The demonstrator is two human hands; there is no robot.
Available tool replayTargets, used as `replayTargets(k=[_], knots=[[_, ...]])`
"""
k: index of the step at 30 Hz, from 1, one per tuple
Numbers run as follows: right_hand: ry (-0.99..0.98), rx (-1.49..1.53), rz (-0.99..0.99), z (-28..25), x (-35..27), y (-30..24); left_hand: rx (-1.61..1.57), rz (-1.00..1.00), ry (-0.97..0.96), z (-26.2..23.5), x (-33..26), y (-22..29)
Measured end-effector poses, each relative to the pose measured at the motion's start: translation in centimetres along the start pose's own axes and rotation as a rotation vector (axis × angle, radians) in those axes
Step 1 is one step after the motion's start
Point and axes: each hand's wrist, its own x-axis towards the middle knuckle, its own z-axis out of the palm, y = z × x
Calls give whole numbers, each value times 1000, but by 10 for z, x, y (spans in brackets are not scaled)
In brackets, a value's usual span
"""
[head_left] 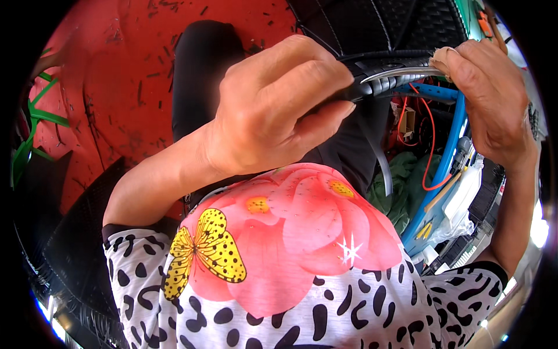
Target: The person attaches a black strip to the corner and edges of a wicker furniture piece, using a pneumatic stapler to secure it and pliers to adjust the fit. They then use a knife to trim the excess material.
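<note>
A black rail wrapped in flat plastic strip runs across in front of me, beside a black woven panel. My left hand is closed round the rail's left part, thumb below and fingers above. My right hand pinches at the rail's right part, where a shiny strip curves along the rail and disappears under its fingers. A beige cover sits on a right fingertip. Another length of strip dangles below the rail; whether it is the same piece I cannot tell.
Dark scraps litter the red floor at the left. On the right stands a blue frame with an orange cord, green cloth and white plastic bag near it. A green frame is at the far left.
</note>
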Motion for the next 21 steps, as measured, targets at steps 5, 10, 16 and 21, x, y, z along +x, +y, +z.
replayTargets(k=[5, 10, 16, 21], knots=[[42, -54, -15, 6, -4, -2, 98, 125, 73, 5, 0, -4], [90, -51, 19, 18, -8, 0, 155, 18, 60, 3, 3, 10], [140, 42, 123, 29, -5, -11, 245, -175, 53, 4, 9, 27], [296, 13, 68, 43, -5, -13, 222, -272, 56, 4, 13, 35]])
